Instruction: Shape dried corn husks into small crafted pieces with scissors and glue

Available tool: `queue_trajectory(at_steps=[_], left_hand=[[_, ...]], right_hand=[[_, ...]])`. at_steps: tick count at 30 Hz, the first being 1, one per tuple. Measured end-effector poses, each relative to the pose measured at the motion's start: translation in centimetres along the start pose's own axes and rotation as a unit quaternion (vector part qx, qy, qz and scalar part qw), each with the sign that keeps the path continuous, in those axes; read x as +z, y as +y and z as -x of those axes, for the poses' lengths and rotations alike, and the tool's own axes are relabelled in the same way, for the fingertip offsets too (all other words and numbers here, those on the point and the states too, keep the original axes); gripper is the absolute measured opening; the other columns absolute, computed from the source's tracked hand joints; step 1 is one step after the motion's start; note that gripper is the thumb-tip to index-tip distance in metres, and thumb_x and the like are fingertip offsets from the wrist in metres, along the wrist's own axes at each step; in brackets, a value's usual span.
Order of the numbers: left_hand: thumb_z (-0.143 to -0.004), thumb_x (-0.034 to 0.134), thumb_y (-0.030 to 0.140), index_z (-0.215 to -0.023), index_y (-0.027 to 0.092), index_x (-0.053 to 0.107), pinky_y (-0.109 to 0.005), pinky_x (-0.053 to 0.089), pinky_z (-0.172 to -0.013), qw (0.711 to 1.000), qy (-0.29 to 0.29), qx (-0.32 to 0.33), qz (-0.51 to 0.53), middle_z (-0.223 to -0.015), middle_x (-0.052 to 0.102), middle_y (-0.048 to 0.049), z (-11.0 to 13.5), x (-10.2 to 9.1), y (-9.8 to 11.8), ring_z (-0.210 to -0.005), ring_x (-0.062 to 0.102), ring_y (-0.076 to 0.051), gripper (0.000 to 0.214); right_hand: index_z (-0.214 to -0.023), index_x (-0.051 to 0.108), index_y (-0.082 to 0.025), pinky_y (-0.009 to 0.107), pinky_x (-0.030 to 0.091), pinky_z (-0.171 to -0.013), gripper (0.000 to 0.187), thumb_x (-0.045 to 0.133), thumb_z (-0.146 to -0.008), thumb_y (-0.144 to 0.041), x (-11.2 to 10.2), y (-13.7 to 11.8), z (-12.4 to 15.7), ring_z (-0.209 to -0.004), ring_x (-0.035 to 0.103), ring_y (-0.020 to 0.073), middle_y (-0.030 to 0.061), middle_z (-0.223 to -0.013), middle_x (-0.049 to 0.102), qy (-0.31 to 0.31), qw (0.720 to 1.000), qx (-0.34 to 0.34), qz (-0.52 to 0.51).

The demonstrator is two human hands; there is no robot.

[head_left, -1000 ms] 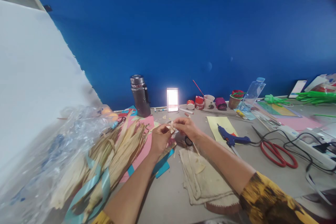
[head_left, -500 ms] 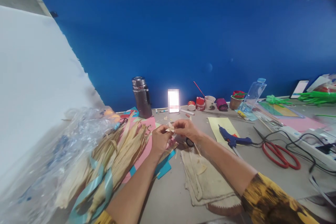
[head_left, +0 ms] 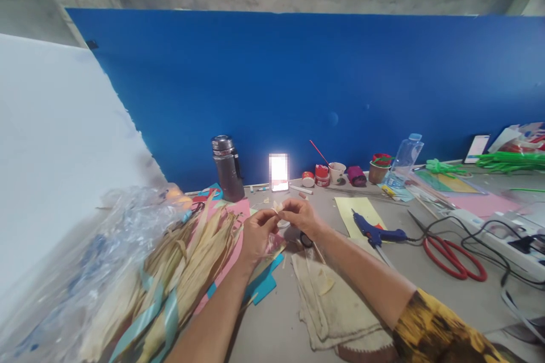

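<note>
My left hand and my right hand meet over the middle of the table, fingertips pinched together. Between them is a small cream, petal-like piece, mostly covered by the fingers; it looks like dried husk. Left of my hands lies a bundle of dried corn husks with a pale blue ribbon around it, partly on pink paper. Blue paper sits below my left hand. Under my right forearm rests a folded beige cloth with a husk scrap on it.
A blue glue gun lies partly on yellow paper, with red-handled scissors and a power strip further right. A thermos, a bright phone and paint jars stand along the blue wall. Crumpled clear plastic covers the left.
The view has tilted upward slightly, so the table things sit lower. My fingers have drawn closer together around the small cream piece, which now shows less.
</note>
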State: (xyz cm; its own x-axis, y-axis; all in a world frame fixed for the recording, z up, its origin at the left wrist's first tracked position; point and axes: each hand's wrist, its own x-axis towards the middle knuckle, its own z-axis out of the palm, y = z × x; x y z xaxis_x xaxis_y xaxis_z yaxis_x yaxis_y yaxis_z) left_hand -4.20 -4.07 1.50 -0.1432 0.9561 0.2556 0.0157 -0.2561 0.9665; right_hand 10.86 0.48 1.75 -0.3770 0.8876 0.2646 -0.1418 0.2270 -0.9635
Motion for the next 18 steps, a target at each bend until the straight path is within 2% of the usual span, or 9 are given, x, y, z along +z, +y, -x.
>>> queue_trajectory(at_steps=[5, 9, 14, 18], left_hand=[[-0.072, 0.075, 0.034, -0.069, 0.017, 0.073, -0.024, 0.042, -0.055, 0.999, 0.026, 0.024, -0.032, -0.053, 0.060, 0.0015, 0.3, 0.1, 0.7, -0.052, 0.053, -0.013, 0.017], [-0.075, 0.071, 0.031, -0.075, 0.019, 0.073, -0.025, 0.043, -0.055, 0.994, 0.059, 0.066, -0.066, -0.057, 0.062, 0.0012, 0.8, 0.4, 1.0, -0.051, 0.054, -0.014, 0.013], [-0.080, 0.066, 0.027, -0.078, 0.022, 0.070, -0.026, 0.046, -0.064, 0.976, 0.106, 0.150, -0.119, -0.068, 0.065, -0.0004, 1.0, 0.2, 0.9, -0.059, 0.058, -0.015, 0.007], [-0.083, 0.063, 0.026, -0.079, 0.022, 0.069, -0.028, 0.048, -0.075, 0.963, 0.093, 0.202, -0.153, -0.081, 0.068, -0.0037, 0.9, -0.1, 0.6, -0.077, 0.064, -0.019, 0.008]], right_hand=[[-0.077, 0.066, -0.019, 0.022, 0.028, -0.046, 0.036, 0.082, -0.066, -0.049, 0.2, -0.2, 0.2, -0.050, 0.038, 0.0081, -0.0041, -0.060, 0.054, -0.007, 0.999, 0.016, -0.044], [-0.078, 0.067, -0.018, 0.022, 0.029, -0.047, 0.037, 0.083, -0.064, -0.049, 0.1, 0.0, 0.1, -0.052, 0.040, 0.0081, -0.0029, -0.064, 0.057, -0.005, 0.999, 0.014, -0.035], [-0.080, 0.069, -0.017, 0.024, 0.037, -0.056, 0.032, 0.080, -0.069, -0.045, -0.3, 0.7, -0.3, -0.059, 0.049, 0.0112, -0.0005, -0.070, 0.063, -0.003, 0.999, -0.010, 0.051], [-0.076, 0.069, -0.017, 0.026, 0.040, -0.063, 0.015, 0.070, -0.078, -0.032, -0.5, 1.7, -0.4, -0.065, 0.053, 0.0139, 0.0005, -0.070, 0.063, 0.000, 0.984, -0.062, 0.165]])
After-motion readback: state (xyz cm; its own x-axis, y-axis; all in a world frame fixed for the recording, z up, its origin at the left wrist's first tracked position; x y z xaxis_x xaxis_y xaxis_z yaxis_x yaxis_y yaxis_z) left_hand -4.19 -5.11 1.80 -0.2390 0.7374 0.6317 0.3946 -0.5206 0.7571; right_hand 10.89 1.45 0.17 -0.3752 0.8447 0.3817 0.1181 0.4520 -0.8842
